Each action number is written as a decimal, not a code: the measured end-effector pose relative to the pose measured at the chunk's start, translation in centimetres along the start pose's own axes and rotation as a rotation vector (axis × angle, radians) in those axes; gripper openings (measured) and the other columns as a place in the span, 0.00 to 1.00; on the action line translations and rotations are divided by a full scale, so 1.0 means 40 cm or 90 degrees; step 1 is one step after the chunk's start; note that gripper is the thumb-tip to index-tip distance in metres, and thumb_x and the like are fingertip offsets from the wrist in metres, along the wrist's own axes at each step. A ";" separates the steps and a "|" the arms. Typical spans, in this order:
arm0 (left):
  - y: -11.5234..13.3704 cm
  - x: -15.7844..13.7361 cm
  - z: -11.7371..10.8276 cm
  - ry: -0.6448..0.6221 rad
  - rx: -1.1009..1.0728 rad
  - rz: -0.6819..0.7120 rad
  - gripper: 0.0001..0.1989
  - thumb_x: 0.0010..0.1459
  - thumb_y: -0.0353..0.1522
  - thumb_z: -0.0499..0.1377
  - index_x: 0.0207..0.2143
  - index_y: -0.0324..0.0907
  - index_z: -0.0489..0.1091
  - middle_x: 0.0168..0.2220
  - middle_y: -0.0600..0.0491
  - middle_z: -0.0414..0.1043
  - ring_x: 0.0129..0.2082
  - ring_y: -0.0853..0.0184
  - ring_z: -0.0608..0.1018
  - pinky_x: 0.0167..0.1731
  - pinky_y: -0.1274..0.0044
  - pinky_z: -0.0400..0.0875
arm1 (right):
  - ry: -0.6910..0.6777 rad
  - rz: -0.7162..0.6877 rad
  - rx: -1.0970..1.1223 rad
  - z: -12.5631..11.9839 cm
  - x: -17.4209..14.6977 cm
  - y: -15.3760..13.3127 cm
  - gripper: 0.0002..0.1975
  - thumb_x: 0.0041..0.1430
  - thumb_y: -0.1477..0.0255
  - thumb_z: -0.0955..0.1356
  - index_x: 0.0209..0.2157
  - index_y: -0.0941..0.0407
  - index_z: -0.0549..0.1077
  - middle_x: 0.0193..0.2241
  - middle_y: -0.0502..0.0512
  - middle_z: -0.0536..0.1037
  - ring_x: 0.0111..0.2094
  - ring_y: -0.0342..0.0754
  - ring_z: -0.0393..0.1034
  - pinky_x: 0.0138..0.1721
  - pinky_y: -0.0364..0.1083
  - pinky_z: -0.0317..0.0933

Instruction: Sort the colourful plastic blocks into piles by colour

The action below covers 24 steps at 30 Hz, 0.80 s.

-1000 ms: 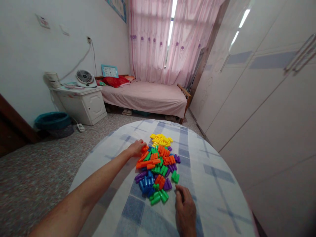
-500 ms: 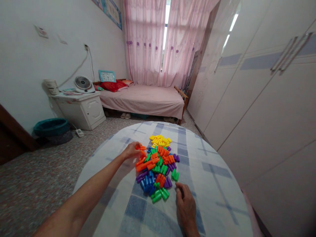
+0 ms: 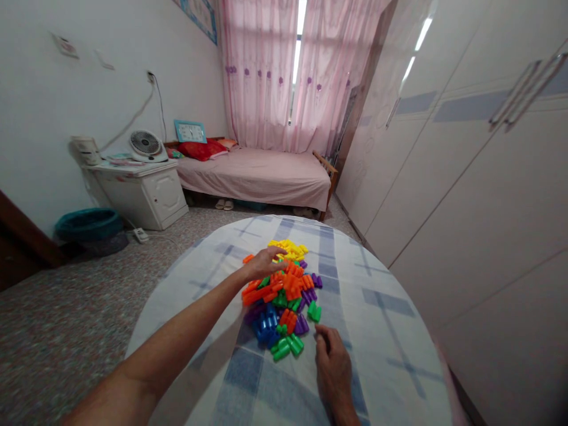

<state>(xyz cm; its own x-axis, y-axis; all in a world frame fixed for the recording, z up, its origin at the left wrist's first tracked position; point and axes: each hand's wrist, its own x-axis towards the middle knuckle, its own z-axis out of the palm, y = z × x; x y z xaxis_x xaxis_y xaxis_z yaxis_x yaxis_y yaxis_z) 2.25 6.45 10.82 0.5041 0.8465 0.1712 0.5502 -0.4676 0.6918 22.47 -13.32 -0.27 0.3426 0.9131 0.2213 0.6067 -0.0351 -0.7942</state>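
Observation:
Toy building blocks shaped like small joined tubes lie heaped on the round table. My left hand point(image 3: 265, 264) is over the upper part of the heap, its fingers stretched out and apart between the yellow blocks point(image 3: 293, 249) and the orange blocks point(image 3: 291, 286). One orange piece just below its fingertips looks blurred. Resting on the cloth right of the heap, my right hand point(image 3: 333, 364) has its fingers curled, with nothing visible in them. Nearest to it are a green block point(image 3: 315, 312) and a purple block point(image 3: 301, 324). Blue blocks point(image 3: 267, 324) lie at the lower left.
A checked cloth point(image 3: 381, 355) covers the table point(image 3: 186, 307). Beyond it stand a bed point(image 3: 266, 171), a white cabinet point(image 3: 155, 195) with a fan point(image 3: 145, 143), and a bin point(image 3: 91, 228). A tall wardrobe point(image 3: 465, 195) runs along the right.
My left hand has moved right, from the orange blocks at the heap's left edge to above its upper middle, and its fingers have spread. The right hand stays in place.

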 end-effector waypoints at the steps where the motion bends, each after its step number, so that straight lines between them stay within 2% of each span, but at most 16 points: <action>1: -0.025 0.005 -0.006 0.026 0.057 -0.019 0.22 0.52 0.37 0.56 0.50 0.40 0.67 0.50 0.45 0.68 0.45 0.62 0.74 0.45 0.73 0.68 | 0.002 -0.001 0.001 0.000 0.000 0.000 0.13 0.59 0.66 0.59 0.39 0.53 0.72 0.38 0.53 0.76 0.39 0.49 0.71 0.41 0.45 0.61; 3: -0.084 0.012 -0.018 0.023 0.177 -0.070 0.27 0.49 0.35 0.59 0.53 0.40 0.65 0.55 0.44 0.64 0.52 0.59 0.70 0.52 0.71 0.64 | 0.002 -0.002 0.006 0.001 0.000 0.000 0.13 0.59 0.67 0.59 0.39 0.53 0.72 0.37 0.53 0.76 0.39 0.49 0.71 0.41 0.45 0.61; 6: -0.165 0.016 -0.028 -0.111 0.283 -0.139 0.42 0.37 0.35 0.66 0.58 0.42 0.60 0.62 0.42 0.54 0.60 0.53 0.61 0.56 0.69 0.59 | -0.003 -0.004 0.014 0.005 0.002 0.001 0.13 0.60 0.67 0.58 0.39 0.53 0.72 0.38 0.54 0.76 0.40 0.49 0.70 0.41 0.45 0.61; 8: -0.197 0.023 -0.024 -0.152 0.290 -0.160 0.45 0.33 0.36 0.68 0.58 0.41 0.60 0.62 0.42 0.55 0.60 0.52 0.60 0.55 0.71 0.60 | -0.006 -0.008 0.019 0.006 0.002 0.000 0.13 0.60 0.68 0.58 0.39 0.53 0.72 0.39 0.54 0.76 0.40 0.49 0.70 0.42 0.45 0.60; 10: -0.213 0.033 -0.010 -0.143 0.285 -0.161 0.41 0.34 0.36 0.67 0.55 0.42 0.64 0.58 0.43 0.61 0.58 0.53 0.64 0.53 0.72 0.62 | -0.004 -0.009 0.021 0.006 0.003 -0.002 0.13 0.60 0.68 0.58 0.39 0.54 0.72 0.39 0.54 0.76 0.41 0.49 0.70 0.42 0.45 0.60; 12: -0.219 0.042 0.010 -0.122 0.288 -0.162 0.31 0.37 0.35 0.65 0.48 0.43 0.70 0.51 0.46 0.69 0.53 0.54 0.69 0.50 0.72 0.64 | 0.001 -0.012 0.020 0.005 0.003 -0.004 0.13 0.59 0.68 0.59 0.39 0.54 0.72 0.40 0.54 0.76 0.42 0.50 0.70 0.43 0.46 0.60; 14: -0.221 0.043 0.031 -0.089 0.296 -0.166 0.21 0.41 0.33 0.62 0.42 0.43 0.74 0.44 0.46 0.71 0.48 0.55 0.72 0.48 0.72 0.64 | 0.006 -0.015 0.021 0.004 0.003 -0.005 0.13 0.59 0.69 0.58 0.39 0.54 0.72 0.40 0.55 0.76 0.42 0.50 0.70 0.44 0.46 0.60; 16: -0.220 0.035 0.050 -0.041 0.305 -0.171 0.16 0.43 0.32 0.61 0.38 0.41 0.75 0.42 0.45 0.71 0.47 0.54 0.71 0.49 0.70 0.63 | 0.004 -0.018 0.025 0.003 0.003 -0.005 0.13 0.59 0.69 0.58 0.39 0.54 0.72 0.40 0.55 0.76 0.42 0.50 0.70 0.43 0.46 0.60; 20: -0.217 0.008 0.065 0.037 0.306 -0.179 0.14 0.45 0.31 0.59 0.36 0.38 0.74 0.42 0.43 0.68 0.49 0.55 0.69 0.51 0.70 0.60 | 0.002 -0.012 0.026 0.004 0.003 -0.004 0.13 0.58 0.69 0.59 0.39 0.54 0.72 0.38 0.54 0.76 0.40 0.49 0.70 0.42 0.45 0.60; 24: -0.217 -0.009 0.056 0.088 0.272 -0.217 0.10 0.46 0.28 0.57 0.34 0.38 0.72 0.42 0.46 0.67 0.43 0.61 0.71 0.45 0.74 0.64 | 0.007 -0.013 0.032 0.004 0.003 -0.005 0.13 0.58 0.69 0.59 0.38 0.55 0.72 0.37 0.54 0.76 0.39 0.48 0.70 0.41 0.45 0.60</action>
<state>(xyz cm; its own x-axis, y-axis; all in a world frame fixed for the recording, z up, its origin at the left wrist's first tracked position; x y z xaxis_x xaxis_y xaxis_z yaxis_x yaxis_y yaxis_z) -1.22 9.62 3.16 0.1749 0.9797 0.0982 0.9015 -0.1995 0.3841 22.26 -13.14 -0.17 0.3380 0.9089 0.2443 0.5777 0.0046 -0.8162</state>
